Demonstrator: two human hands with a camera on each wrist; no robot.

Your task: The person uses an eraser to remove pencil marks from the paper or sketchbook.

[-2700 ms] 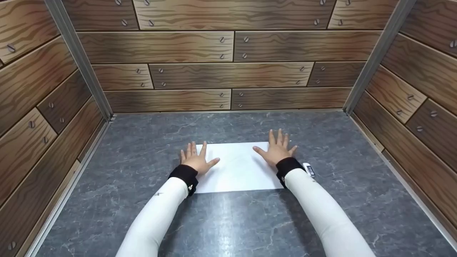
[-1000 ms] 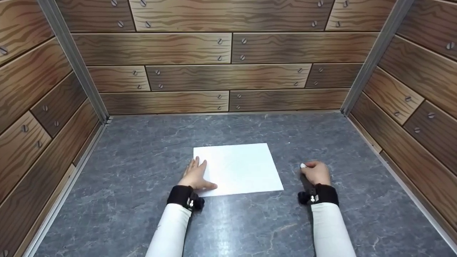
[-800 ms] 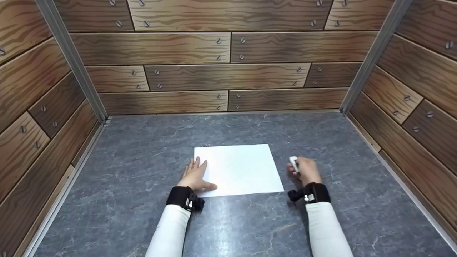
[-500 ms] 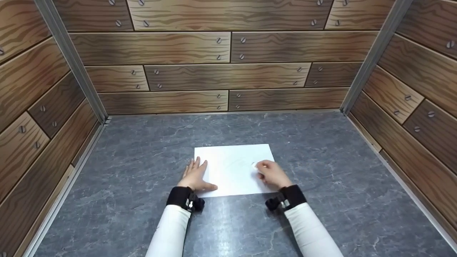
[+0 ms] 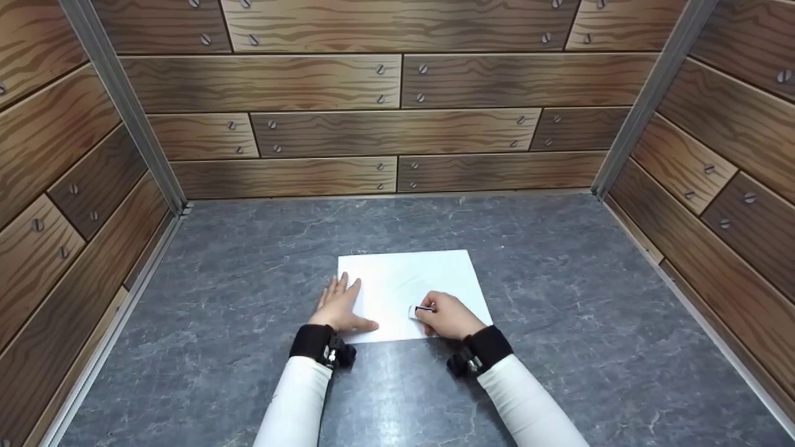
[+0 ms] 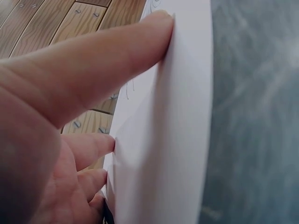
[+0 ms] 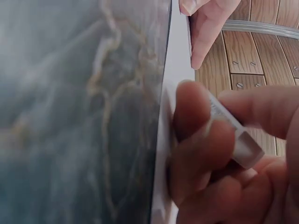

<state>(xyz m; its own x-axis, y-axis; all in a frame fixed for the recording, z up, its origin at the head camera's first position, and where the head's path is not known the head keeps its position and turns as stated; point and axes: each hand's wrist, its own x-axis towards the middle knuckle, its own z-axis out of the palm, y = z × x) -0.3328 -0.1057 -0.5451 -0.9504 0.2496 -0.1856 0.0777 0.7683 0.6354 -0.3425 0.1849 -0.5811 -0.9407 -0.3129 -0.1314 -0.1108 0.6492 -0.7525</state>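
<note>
Head view: left hand (image 5: 340,310), fingers spread, rests at the 8 o'clock edge of the paper (image 5: 400,270). Right hand (image 5: 456,316) pinches a white eraser (image 5: 413,312) just toward 6 o'clock of the paper's middle; contact unclear. Judged: eraser light, firm, slightly yielding, best gripped by its sides; paper thin, slippery, easily creased, best pressed near an edge.

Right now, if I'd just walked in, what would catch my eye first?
Most likely the bright white paper, lying on the dark grey marbled surface. The left hand rests spread at the paper's left edge, while the right hand pinches a small white block over its near half. Wood-patterned walls rise behind and on both sides.
</note>
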